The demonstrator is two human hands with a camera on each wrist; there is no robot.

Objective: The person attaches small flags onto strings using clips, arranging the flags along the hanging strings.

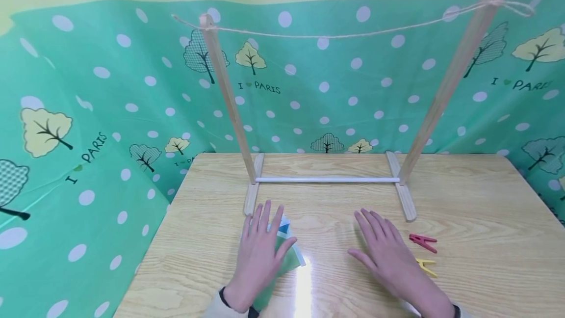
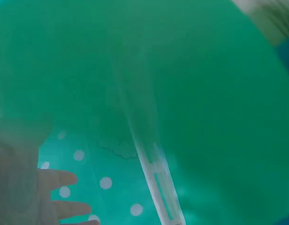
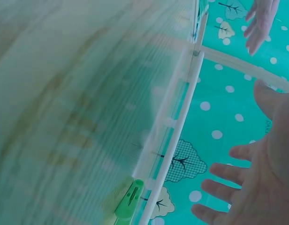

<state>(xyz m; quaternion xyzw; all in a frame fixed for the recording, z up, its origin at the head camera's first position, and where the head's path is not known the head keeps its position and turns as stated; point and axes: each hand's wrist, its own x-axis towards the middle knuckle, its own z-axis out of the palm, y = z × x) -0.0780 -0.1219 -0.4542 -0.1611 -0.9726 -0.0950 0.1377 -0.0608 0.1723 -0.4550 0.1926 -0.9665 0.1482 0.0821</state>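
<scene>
My left hand (image 1: 260,254), fingers spread and straight, is over a flat green piece (image 1: 289,260) with pale and blue pieces (image 1: 284,228) at its far end; the hand covers part of them, and their material is unclear. In the left wrist view the green surface fills most of the picture. My right hand (image 1: 388,259) is held out palm down with its fingers extended and grips nothing. Just right of it lie a red clothespin (image 1: 423,241) and a yellow clothespin (image 1: 426,266). A green clothespin (image 3: 129,201) shows in the right wrist view; in the head view it is hidden.
Beyond the hands stands a wooden frame with a left post (image 1: 227,92), a right post (image 1: 446,92) and a white crossbar (image 1: 326,179) low between them. A string (image 1: 326,37) joins the post tops. Patterned green cloth (image 1: 304,112) hangs behind the wooden table (image 1: 481,200).
</scene>
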